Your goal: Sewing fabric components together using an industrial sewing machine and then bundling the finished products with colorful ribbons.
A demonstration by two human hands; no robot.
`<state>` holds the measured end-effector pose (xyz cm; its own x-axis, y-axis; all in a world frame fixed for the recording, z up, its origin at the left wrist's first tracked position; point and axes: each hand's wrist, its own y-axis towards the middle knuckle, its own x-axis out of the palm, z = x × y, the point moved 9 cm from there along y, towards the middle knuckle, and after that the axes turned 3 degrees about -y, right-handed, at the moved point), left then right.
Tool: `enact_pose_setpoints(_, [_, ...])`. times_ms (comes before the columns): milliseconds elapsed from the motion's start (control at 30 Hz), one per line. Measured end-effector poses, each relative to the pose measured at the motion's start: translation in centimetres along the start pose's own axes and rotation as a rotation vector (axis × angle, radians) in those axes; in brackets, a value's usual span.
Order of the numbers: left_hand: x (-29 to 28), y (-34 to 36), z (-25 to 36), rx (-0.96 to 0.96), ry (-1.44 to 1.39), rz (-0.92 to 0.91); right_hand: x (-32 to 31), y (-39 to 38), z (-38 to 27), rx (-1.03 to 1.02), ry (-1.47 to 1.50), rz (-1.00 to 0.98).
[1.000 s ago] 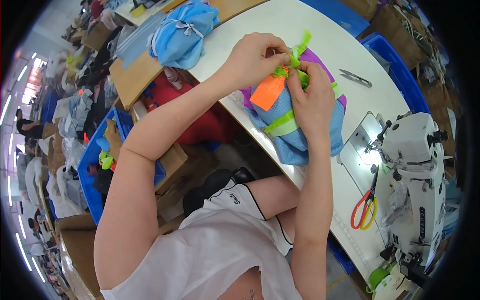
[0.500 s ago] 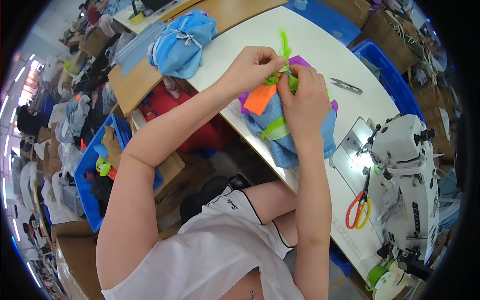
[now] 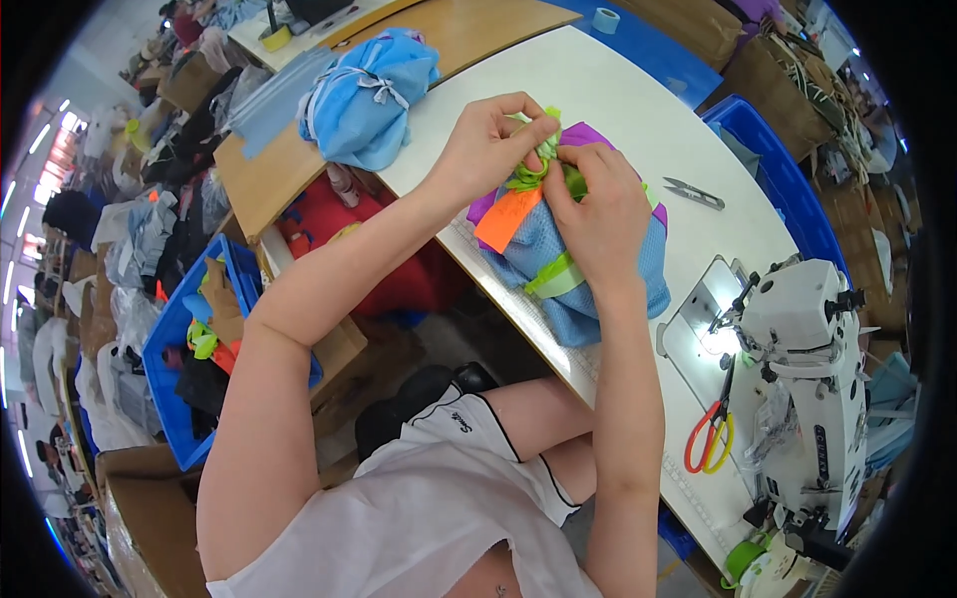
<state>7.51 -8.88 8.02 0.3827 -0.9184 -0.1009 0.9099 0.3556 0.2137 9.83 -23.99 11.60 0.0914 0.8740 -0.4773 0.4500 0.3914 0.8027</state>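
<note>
A bundle of blue and purple cloth sits on the white table, bound near its top with a lime-green fabric strip. An orange tag hangs beside the knot. My left hand is closed, thumb and fingers pinching the strip above the knot. From the other side my right hand curls over the bundle, its thumb and forefinger closed at the knotted strip. My fingers partly hide the knot. Another green piece lies across the bundle's near side.
To the right are thread snips, red-and-yellow-handled scissors and a white sewing machine with its lamp lit. A tied blue bundle stands at the far left. Blue bins flank the table.
The strip's loose end, which stood up above my fingers, is now bunched lower at my left fingertips. Both hands stay at the knot. The whole view has shifted slightly.
</note>
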Motion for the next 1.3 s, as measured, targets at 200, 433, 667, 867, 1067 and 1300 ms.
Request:
enact_pose_setpoints(200, [-4.0,2.1,-0.2,-0.124,-0.008,0.174,1.1,-0.2,0.2,0.024,0.053,-0.129])
enact_pose_setpoints(433, [-0.7,-0.5,-1.4,-0.066,-0.096,-0.411,2.2,-1.9,5.8,0.579,0.686,-0.066])
enact_pose_setpoints(667, [-2.1,-0.7,0.6,0.125,0.215,-0.335,2.4,-1.1,2.6,0.271,0.273,-0.34])
enact_pose_setpoints(867, [-7.6,-1.3,-0.7,0.309,0.246,0.256,-0.5,-0.9,0.0,0.1,-0.005,-0.383])
enact_pose_setpoints(1067, [-0.3,-7.1,3.5,0.293,0.317,-0.23,-4.0,-4.2,-3.9,0.09,-0.109,-0.426])
enact_pose_setpoints(1300, [1.7,-6.9,1.1,0.414,0.54,0.051,-0.8,-10.1,-5.2,-0.022,-0.333,-0.236])
